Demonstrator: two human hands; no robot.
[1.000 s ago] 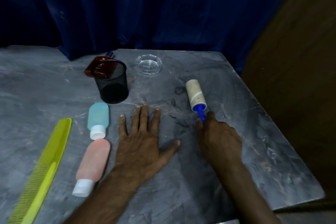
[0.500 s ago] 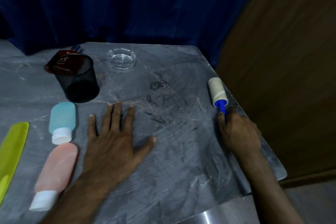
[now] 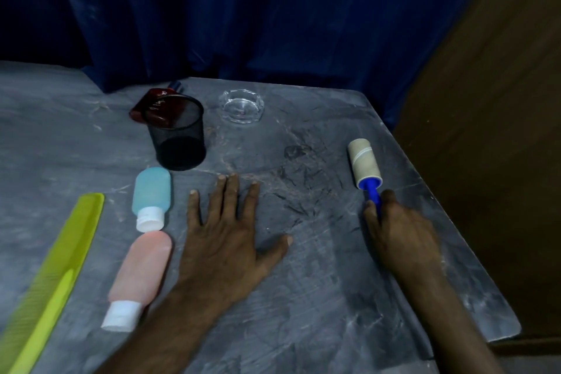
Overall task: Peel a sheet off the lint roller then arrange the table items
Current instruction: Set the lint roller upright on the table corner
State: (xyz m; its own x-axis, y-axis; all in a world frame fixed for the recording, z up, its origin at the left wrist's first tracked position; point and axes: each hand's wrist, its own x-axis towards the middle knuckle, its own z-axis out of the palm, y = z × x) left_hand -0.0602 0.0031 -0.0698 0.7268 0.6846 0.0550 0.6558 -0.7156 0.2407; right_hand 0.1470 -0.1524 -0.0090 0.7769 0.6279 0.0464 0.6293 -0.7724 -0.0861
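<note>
A lint roller (image 3: 363, 164) with a beige roll and a blue handle lies on the grey marble table (image 3: 318, 288) near its right edge. My right hand (image 3: 400, 234) is closed around the blue handle, with the roll pointing away from me. My left hand (image 3: 227, 240) rests flat on the table in the middle, fingers spread, holding nothing. Dark hair strands lie scattered on the table between my hands.
A black mesh cup (image 3: 179, 133) stands at the back with a dark red bottle (image 3: 151, 106) behind it. A clear glass ashtray (image 3: 241, 106) sits to its right. A blue bottle (image 3: 151, 195), a pink bottle (image 3: 138, 276) and a yellow-green comb (image 3: 54, 276) lie at the left.
My right hand moved the lint roller from the table's middle to the right edge. My left hand stayed flat. The camera swung right, then back left.
</note>
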